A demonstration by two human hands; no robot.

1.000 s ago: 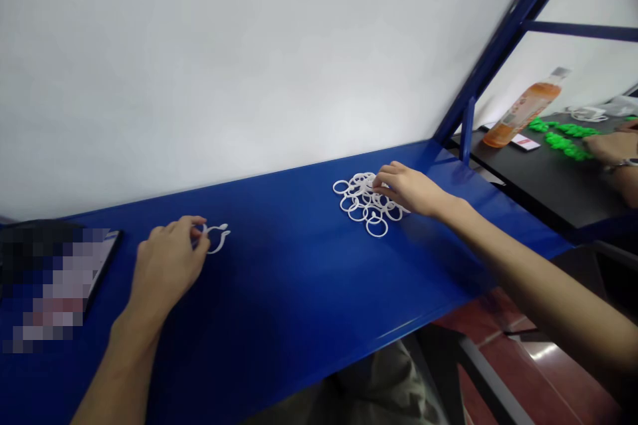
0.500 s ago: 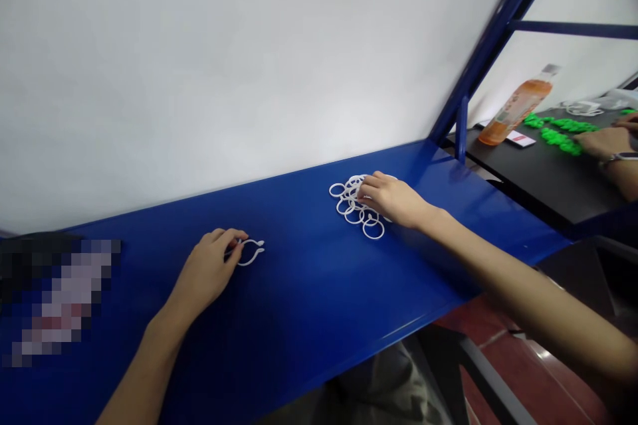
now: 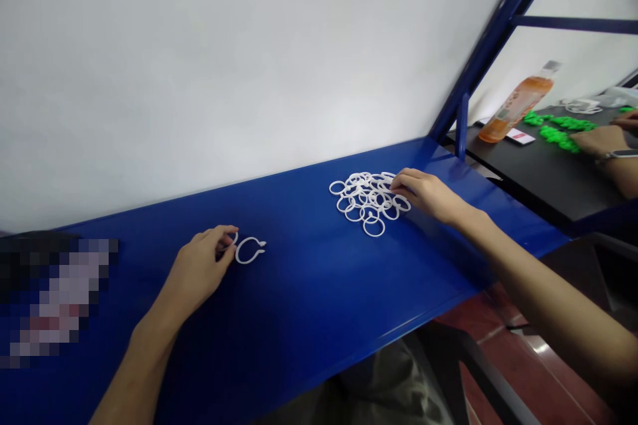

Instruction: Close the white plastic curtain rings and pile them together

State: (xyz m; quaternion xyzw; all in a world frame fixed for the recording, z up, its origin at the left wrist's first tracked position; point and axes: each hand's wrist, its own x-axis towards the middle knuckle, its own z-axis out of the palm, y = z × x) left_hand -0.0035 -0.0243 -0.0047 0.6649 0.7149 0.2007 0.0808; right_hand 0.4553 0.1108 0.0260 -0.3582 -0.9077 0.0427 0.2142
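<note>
On the blue table, my left hand [image 3: 202, 269] is closed, thumb and fingers pinched on a thin white plastic ring [image 3: 236, 238] mostly hidden behind the fingertips. Just right of those fingertips an open white ring [image 3: 249, 251] lies, its gap and small clasp ends facing right. Farther right is a loose pile of several white rings [image 3: 361, 198], overlapping each other. My right hand [image 3: 428, 196] is at the pile's right edge, fingers curled down together over the rings there. What its fingertips grip, if anything, is hidden.
The blue table [image 3: 299, 292] runs along a white wall. A pixelated item [image 3: 70, 299] and a dark object [image 3: 30, 265] lie at the left. To the right, beyond a blue frame [image 3: 461, 126], are an orange drink bottle [image 3: 518, 106], green pieces [image 3: 561, 136] and another person's hand [image 3: 601, 141].
My right hand has moved right across the pile, uncovering more rings. My left hand has shifted slightly left, leaving the open ring in fuller view beside its fingertips.
</note>
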